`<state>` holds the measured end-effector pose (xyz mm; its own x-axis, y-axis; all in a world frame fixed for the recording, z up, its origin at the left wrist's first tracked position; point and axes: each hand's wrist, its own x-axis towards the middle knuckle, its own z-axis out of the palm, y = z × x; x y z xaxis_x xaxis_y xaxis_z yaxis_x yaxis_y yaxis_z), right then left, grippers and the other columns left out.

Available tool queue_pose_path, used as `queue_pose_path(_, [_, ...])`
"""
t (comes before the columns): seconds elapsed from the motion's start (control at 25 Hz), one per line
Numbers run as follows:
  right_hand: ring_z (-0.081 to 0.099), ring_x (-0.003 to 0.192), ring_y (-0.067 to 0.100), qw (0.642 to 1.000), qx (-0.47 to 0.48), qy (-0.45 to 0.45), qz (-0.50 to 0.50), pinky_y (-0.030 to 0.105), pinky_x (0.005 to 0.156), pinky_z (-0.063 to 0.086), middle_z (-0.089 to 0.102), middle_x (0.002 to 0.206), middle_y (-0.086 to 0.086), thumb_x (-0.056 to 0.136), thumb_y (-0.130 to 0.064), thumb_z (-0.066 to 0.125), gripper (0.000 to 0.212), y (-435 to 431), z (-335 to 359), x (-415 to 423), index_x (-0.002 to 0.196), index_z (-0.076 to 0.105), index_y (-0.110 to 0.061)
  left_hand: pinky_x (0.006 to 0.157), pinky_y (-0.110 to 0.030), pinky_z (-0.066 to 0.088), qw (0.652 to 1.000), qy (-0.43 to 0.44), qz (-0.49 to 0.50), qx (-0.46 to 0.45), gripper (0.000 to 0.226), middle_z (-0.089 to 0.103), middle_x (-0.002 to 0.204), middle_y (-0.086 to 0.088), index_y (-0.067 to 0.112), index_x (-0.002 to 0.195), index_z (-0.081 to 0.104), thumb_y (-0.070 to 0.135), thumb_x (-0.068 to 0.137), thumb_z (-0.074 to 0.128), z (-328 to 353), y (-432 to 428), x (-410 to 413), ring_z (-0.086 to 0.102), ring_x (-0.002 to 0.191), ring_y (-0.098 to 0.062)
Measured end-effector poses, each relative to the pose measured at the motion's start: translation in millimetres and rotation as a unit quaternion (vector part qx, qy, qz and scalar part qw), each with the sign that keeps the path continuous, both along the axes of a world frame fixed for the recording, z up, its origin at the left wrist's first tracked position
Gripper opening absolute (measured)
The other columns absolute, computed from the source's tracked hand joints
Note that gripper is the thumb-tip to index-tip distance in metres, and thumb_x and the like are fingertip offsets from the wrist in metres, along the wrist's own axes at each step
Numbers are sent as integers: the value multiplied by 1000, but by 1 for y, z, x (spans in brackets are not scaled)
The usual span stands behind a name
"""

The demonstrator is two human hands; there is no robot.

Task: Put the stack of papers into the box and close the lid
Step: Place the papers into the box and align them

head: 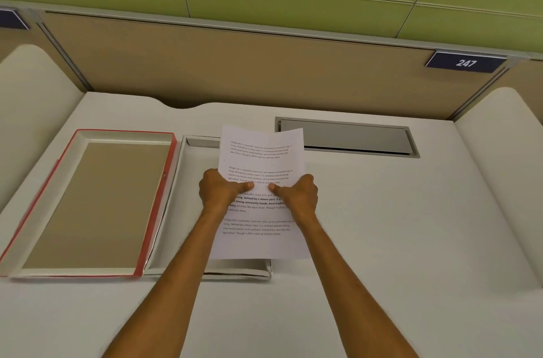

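Both hands are closed on the stack of papers (260,158), the left hand (219,191) gripping its left edge and the right hand (298,194) its right edge, thumbs pressed on the printed face. The sheets hang over the open box (188,181), which sits mid-worktop; they cover its right part, so I cannot tell how well the edges line up with the box walls. The lid (88,202), red-edged, lies upturned just left of the box, towards the worktop's left edge. The risk I see: the stack looks shifted right of the tray, so lowered as it is, a side could catch the rim and buckle. The top edge already curls, so loose sheets might fan or slip.
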<state>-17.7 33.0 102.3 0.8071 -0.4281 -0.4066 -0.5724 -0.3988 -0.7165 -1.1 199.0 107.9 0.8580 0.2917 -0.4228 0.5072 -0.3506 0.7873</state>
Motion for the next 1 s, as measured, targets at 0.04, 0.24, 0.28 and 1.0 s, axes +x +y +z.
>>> queue_pose_path(0.04, [67, 105, 31, 1000, 3, 4, 6, 41, 84, 59, 64, 120, 12, 69, -36, 86, 70, 9, -2, 1, 117, 44, -6, 57, -23, 49, 1000, 1, 2, 3, 47, 73, 114, -16, 7, 101, 69, 25, 64, 92, -2, 10, 1, 68, 81, -26])
queue_pose_path(0.24, [67, 107, 30, 1000, 19, 12, 20, 42, 87, 59, 64, 122, 11, 71, -36, 85, 68, 34, -14, 9, 118, 45, -7, 76, -43, 61, 1000, 6, 16, 2, 48, 75, 109, -17, 6, 99, 72, 21, 59, 95, -12, 38, 5, 73, 91, -33])
queue_pose_path(0.28, [66, 108, 30, 999, 19, 15, 21, 43, 88, 58, 64, 123, 11, 71, -36, 85, 69, 35, -17, 11, 118, 45, -7, 76, -43, 61, 1000, 3, 17, -3, 48, 75, 109, -17, 5, 100, 72, 20, 60, 94, -13, 39, 6, 73, 91, -33])
queue_pose_path(1.0, [67, 101, 29, 992, -66, 20, 108, 30, 73, 55, 64, 117, 16, 85, -18, 71, 35, 94, -60, 19, 111, 58, 0, 83, -48, 60, 1000, 10, -22, -18, 42, 70, 121, -18, 3, 112, 67, 9, 74, 85, -64, 104, 20, 70, 101, -34])
